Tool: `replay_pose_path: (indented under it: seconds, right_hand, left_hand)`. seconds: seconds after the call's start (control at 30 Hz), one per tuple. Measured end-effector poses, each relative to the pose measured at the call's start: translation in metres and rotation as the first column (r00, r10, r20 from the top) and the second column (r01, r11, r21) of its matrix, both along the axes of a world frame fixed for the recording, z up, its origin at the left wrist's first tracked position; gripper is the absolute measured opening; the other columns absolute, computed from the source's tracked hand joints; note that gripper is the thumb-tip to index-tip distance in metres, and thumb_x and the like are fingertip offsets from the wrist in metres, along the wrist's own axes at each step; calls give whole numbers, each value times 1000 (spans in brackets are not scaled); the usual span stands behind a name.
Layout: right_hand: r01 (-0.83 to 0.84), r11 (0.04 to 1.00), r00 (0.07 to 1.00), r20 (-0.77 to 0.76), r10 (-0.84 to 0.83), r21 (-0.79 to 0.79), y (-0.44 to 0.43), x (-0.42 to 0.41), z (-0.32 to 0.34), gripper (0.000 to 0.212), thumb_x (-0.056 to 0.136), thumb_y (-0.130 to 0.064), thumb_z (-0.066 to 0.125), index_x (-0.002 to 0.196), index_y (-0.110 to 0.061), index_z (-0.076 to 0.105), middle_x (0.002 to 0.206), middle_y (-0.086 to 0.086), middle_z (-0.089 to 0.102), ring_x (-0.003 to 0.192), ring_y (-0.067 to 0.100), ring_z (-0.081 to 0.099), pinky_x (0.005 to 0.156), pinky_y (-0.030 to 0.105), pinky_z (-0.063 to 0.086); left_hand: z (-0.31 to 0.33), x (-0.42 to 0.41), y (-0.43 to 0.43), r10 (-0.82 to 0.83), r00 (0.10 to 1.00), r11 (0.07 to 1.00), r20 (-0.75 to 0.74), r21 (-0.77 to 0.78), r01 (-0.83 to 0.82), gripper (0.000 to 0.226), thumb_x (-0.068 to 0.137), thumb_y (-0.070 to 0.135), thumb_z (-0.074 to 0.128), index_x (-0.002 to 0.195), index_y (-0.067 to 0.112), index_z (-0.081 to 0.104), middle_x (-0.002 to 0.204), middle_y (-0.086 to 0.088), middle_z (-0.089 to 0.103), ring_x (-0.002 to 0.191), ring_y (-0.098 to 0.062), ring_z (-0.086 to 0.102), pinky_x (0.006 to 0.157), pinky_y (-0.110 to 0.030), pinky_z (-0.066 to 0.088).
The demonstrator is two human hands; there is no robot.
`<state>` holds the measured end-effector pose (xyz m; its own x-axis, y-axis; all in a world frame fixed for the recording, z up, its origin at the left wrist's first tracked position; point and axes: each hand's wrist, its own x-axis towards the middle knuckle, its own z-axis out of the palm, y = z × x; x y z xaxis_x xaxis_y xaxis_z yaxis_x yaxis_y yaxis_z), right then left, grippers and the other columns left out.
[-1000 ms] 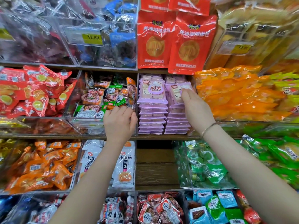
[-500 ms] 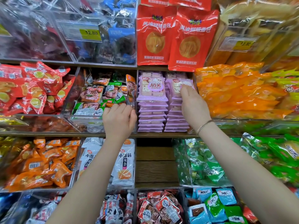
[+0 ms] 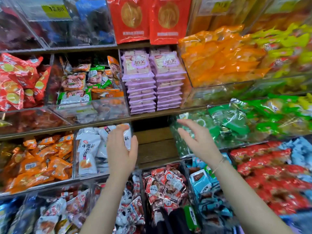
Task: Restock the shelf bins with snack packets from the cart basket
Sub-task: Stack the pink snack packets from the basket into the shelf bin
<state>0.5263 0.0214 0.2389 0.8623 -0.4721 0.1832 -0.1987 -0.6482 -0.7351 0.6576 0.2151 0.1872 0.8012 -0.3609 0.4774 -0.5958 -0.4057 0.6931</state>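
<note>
Two stacks of purple snack packets sit side by side on the shelf. Below them my left hand and right hand hover apart, fingers loose, holding nothing, with white packets below-left of the stacks and green packets below-right

Purple snack packets sit in two neat, flat-stacked columns on the shelf, directly below the red pouches.

purple pkts | orange pkts | green pkts | red pouches
</note>
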Motion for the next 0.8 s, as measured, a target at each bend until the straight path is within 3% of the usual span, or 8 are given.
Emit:
replay_pose_path:
  seconds: [0.1, 0.23, 0.33, 0.47, 0.6, 0.73, 0.8]
  right_hand:
    - [165, 966, 971, -203, -124, 197, 20, -61, -61, 22, 92, -24, 56, 111, -16, 64, 102, -7, 67, 96, 5, 60, 83, 8, 44]
    - [445, 845, 853, -430, -297, 299, 60, -148, -141, 12, 88, -4, 60, 96, 3, 66, 92, 16, 70, 87, 24, 64, 81, 32, 45]
    - [626, 722, 705, -610, -362, 295, 95, -209, -183, 17, 90, -8, 58, 99, 3, 66, 96, 19, 68, 85, 18, 58, 78, 31, 44]
    - [790, 561, 519, -756, -398, 247, 136, -284, -218, 13, 90, -10, 57, 91, 1, 63, 90, 18, 65, 89, 28, 61, 79, 32, 42]
    - [887, 403, 386, -839, -384, 224, 173, -362, -234, 10, 90, -11, 55, 87, -7, 64, 86, 15, 62, 80, 16, 51, 76, 31, 43]
    - [940, 270, 300, -881, -365, 208, 195, -439, -242, 12, 91, -8, 51, 80, -10, 55, 88, 14, 60, 86, 23, 58, 81, 32, 45]
    - [952, 216, 287, -882, -374, 218, 199, -475, -244, 18, 91, -5, 50, 73, -7, 53, 88, 16, 60, 84, 22, 55, 73, 27, 43]
  left_hand:
    - [-54, -51, 32, -138, 925, 960, -355, 182, 213, 25, 94, 32, 51, 115, 19, 54, 106, 6, 60, 98, -12, 59, 79, -29, 48]
    - [-116, -101, 69, -207, 800, 758, -563, 425, 495, 22, 94, 30, 55, 110, 17, 59, 99, 3, 66, 86, -17, 65, 75, -31, 50]
    - [-148, -124, 86, -159, 716, 609, -680, 503, 613, 20, 95, 33, 54, 106, 17, 59, 96, -4, 69, 87, -22, 66, 78, -32, 51]
    - [-167, -142, 93, -163, 688, 523, -707, 530, 668, 17, 92, 30, 60, 98, 15, 61, 88, -3, 69, 85, -23, 65, 75, -33, 50]
    - [-176, -163, 92, -169, 649, 436, -742, 535, 724, 11, 92, 30, 60, 93, 19, 58, 87, -5, 69, 82, -22, 64, 75, -35, 51]
    - [-190, -201, 81, -147, 609, 326, -780, 543, 774, 21, 93, 27, 58, 106, 10, 62, 100, -7, 69, 95, -23, 65, 81, -30, 49]
    - [-195, -229, 73, -135, 610, 242, -781, 571, 784, 22, 95, 30, 55, 107, 13, 63, 101, -2, 66, 94, -19, 62, 78, -26, 44]
